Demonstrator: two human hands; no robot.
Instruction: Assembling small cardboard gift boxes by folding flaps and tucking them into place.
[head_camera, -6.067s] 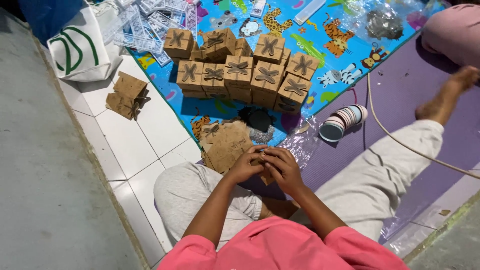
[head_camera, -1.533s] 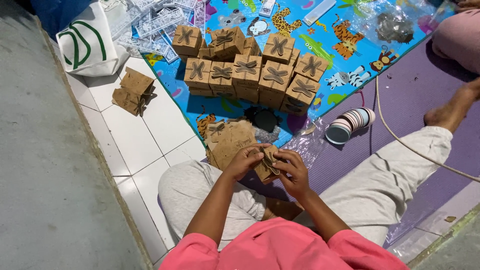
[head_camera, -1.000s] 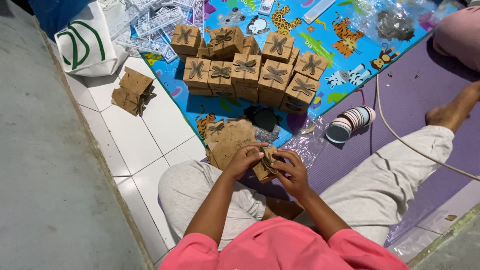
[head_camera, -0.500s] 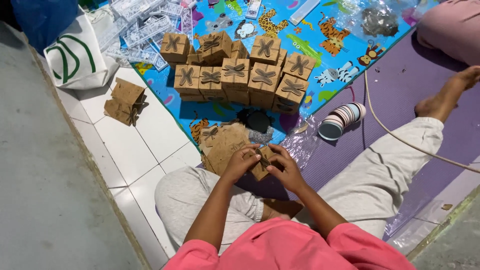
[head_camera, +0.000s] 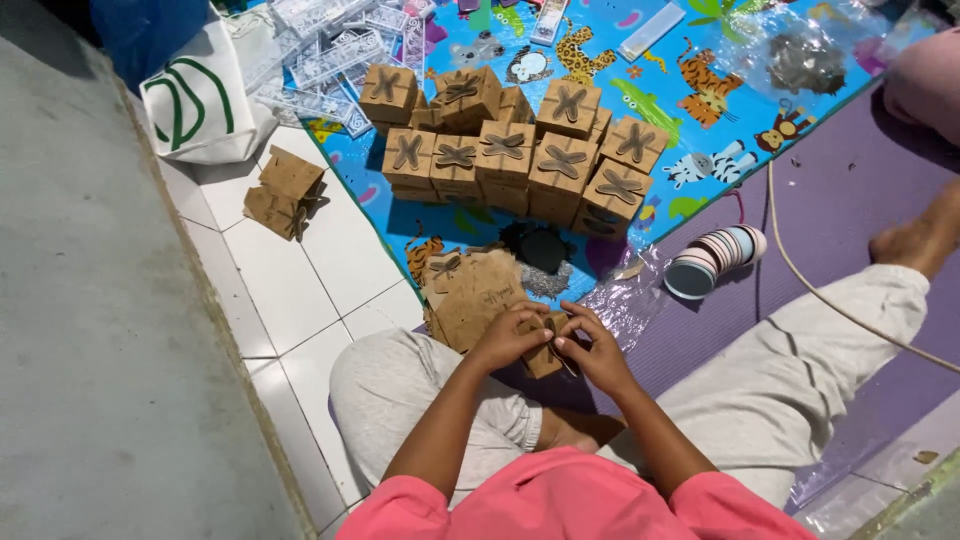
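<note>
I sit on the floor and hold a small brown cardboard box (head_camera: 546, 352) between both hands over my lap. My left hand (head_camera: 512, 338) grips its left side, and my right hand (head_camera: 595, 352) pinches its top flaps from the right. Just beyond my hands lies a stack of flat, unfolded brown box blanks (head_camera: 472, 292). Farther off, several finished brown boxes with butterfly-shaped tops (head_camera: 520, 150) stand in a cluster on a blue animal-print mat (head_camera: 700, 80).
A stack of pastel tape rolls (head_camera: 715, 258) lies to the right on a purple mat (head_camera: 830, 200). A thin cord (head_camera: 810, 290) crosses my right leg. Two loose boxes (head_camera: 285, 192) sit on white tiles, near a white bag (head_camera: 195, 100) and clear plastic packs (head_camera: 330, 50).
Over the last seconds my hands have kept working the small box's flaps in the same spot. The view shifted slightly; nothing else on the floor moved.
</note>
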